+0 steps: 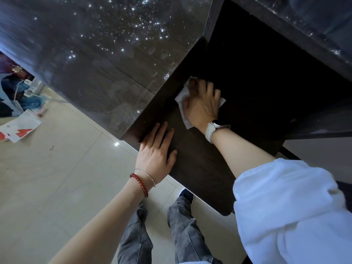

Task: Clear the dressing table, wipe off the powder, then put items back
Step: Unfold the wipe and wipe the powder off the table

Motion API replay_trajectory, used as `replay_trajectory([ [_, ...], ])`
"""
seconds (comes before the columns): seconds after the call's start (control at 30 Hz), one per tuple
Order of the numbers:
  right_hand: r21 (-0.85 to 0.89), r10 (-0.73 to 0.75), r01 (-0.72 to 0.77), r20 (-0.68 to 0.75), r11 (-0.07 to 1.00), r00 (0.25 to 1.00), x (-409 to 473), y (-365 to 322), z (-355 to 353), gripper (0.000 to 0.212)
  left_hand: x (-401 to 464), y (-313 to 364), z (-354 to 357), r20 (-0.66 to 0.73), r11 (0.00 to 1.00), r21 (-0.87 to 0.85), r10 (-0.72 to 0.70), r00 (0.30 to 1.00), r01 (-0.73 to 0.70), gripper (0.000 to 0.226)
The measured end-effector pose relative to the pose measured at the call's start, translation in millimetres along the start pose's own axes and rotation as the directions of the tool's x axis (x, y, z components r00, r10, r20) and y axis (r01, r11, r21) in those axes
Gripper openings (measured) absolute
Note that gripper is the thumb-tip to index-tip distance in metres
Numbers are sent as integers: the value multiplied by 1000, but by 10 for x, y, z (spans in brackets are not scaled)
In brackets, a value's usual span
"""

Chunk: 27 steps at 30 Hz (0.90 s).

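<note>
Dark dressing table, white wipe under right hand, left hand flat nearby

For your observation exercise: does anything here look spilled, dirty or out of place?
Yes. White specks and smears cover the glossy panel beside the dark tabletop, and papers lie scattered on the floor.

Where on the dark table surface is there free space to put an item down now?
The dressing table is bare between the left hand and the right forearm, toward the near edge. Behind the right hand and white wipe the surface is too dark to judge. The far-left corner is occupied by both hands.
</note>
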State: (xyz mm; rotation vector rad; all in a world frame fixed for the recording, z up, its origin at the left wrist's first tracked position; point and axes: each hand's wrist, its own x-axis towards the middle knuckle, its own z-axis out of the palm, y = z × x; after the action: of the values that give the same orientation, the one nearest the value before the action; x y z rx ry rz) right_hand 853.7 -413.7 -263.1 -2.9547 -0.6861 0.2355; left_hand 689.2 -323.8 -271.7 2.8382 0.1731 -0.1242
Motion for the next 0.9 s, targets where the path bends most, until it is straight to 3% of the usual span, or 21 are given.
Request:
replay_trajectory([
  [0.2, -87, 59, -64, -66, 994, 996, -18, -24, 46, 60, -6, 0, -9, 4, 1000, -13, -1, 1000, 2, 56],
  [0.43, -123, -58, 58, 5, 991, 998, 41, 80, -95, 52, -14, 7, 15, 14, 1000, -12, -26, 1000, 27, 57],
  [0.63, -62, -204, 208, 62, 976, 977, -664, 354, 109, 59, -12, -1, 13, 22, 1000, 0, -26, 999, 26, 57],
  [0.7, -54, -120, 122, 51, 991, 992, -866, 585, 102, 63, -15, 13, 1, 21, 999, 7, -33, 999, 33, 57],
  [0.83, 35, 303, -304, 33, 952, 952, -889, 959, 73, 72, -11, 47, -12, 35, 997, -15, -69, 997, 70, 58],
  [0.9, 35, 336, -337, 23, 941, 942, -984, 823, 122, 68, -3, 52, -13, 37, 997, -24, -66, 997, 67, 58],
])
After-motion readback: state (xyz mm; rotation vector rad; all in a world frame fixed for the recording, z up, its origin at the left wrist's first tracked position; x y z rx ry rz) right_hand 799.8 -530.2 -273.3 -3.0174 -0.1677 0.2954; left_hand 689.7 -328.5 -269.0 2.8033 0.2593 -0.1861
